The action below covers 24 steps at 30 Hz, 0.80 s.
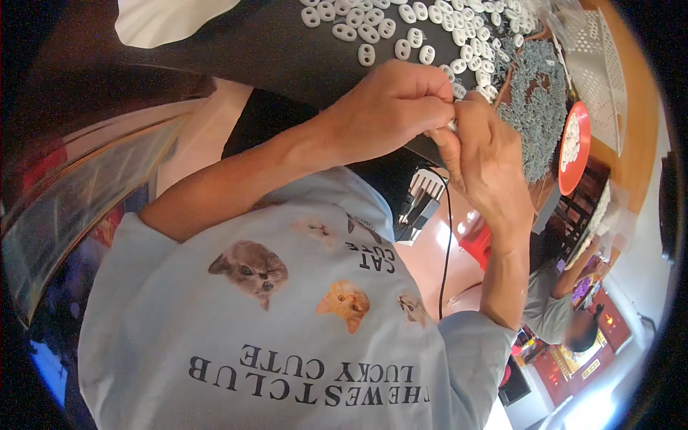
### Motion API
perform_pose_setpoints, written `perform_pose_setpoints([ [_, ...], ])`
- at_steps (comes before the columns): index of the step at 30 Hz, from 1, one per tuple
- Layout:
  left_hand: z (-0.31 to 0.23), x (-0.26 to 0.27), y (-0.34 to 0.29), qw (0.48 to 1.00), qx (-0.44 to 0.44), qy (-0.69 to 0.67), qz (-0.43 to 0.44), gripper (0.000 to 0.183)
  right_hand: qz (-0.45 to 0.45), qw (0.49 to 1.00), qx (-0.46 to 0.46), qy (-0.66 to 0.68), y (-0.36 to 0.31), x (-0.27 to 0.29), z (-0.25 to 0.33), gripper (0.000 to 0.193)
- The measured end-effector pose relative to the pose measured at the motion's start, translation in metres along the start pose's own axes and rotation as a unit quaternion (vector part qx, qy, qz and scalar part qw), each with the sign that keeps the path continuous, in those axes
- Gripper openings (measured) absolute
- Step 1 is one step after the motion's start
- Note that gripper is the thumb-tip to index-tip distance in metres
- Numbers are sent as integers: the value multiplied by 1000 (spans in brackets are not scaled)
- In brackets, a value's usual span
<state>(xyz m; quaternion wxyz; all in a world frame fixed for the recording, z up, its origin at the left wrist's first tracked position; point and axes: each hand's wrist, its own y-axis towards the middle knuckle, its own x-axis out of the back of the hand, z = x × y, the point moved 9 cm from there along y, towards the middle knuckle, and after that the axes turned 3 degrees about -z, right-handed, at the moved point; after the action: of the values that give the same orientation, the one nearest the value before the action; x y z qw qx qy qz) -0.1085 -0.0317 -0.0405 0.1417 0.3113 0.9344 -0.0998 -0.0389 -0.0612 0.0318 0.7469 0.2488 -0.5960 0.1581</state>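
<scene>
My left hand point(405, 107) and my right hand point(491, 154) meet at the near edge of a dark table, fingertips together. Between their pinched fingers shows a bit of a small white piece point(452, 125), mostly hidden by the fingers. Its shape cannot be made out. Just beyond the hands lie many loose white oval pieces point(368, 34), each with two holes. To the right of them spreads a heap of small grey pieces point(534, 107), too fine to tell singly.
A red dish point(575, 147) with small white pieces stands right of the grey heap. A white perforated basket point(598, 75) is behind it. White sheet-like material point(168, 21) lies at the far left. A black cable point(446, 244) hangs below the table; another person point(555, 308) is at the right.
</scene>
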Motion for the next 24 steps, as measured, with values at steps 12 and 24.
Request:
perform_pose_setpoints([
  [12,-5,-8,-1,989,-104,102,29,17,22,996,-12,81,-12,-15,-7,23],
  [24,-1,-7,-5,996,-51,71,23,18,-48,994,39,89,-13,0,-1,36],
])
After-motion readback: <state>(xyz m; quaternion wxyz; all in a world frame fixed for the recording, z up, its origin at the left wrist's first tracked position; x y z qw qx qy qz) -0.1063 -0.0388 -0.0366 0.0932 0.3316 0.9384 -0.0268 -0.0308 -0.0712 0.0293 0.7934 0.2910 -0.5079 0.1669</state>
